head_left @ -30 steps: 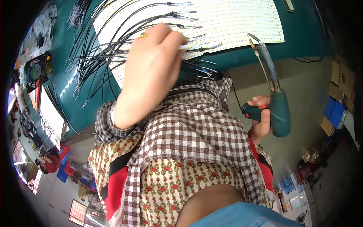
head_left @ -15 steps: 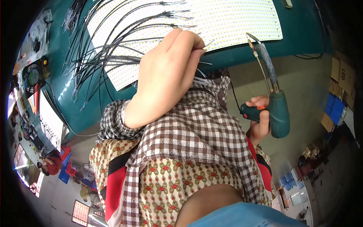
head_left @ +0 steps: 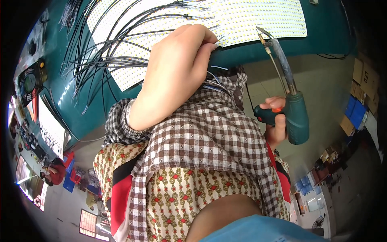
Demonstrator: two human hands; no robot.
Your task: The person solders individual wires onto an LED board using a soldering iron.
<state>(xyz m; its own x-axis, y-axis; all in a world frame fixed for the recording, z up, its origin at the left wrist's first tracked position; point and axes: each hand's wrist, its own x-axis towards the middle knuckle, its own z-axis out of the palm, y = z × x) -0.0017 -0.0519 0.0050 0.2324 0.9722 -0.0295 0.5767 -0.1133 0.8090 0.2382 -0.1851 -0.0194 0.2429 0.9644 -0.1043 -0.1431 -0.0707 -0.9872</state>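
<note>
My left hand [head_left: 171, 70] rests over the near edge of a white LED board [head_left: 264, 18] dotted with rows of small yellow chips. Its thumb and forefinger are pinched together on a thin wire [head_left: 220, 39], whose end pokes past the fingertips above the board. Wrapped around the pistol handle of a green soldering gun [head_left: 298, 119] is my right hand [head_left: 277, 125]. The gun points away from me, and its metal tip stands to the right of my left fingers, over the board's near edge. Several black cables [head_left: 125, 60] fan across the board's left part.
The board lies on a green table [head_left: 80, 117]. More cables [head_left: 71, 14] are bunched at the far left, and a small black fan [head_left: 30, 82] stands at the left edge. Loose wire ends [head_left: 219, 67] hang near my apron. Cardboard boxes [head_left: 367, 78] stand at the right.
The soldering gun's tip has moved slightly left and away from me, closer to my left fingers. My left hand has shifted slightly up and left in view, its pinch kept.
</note>
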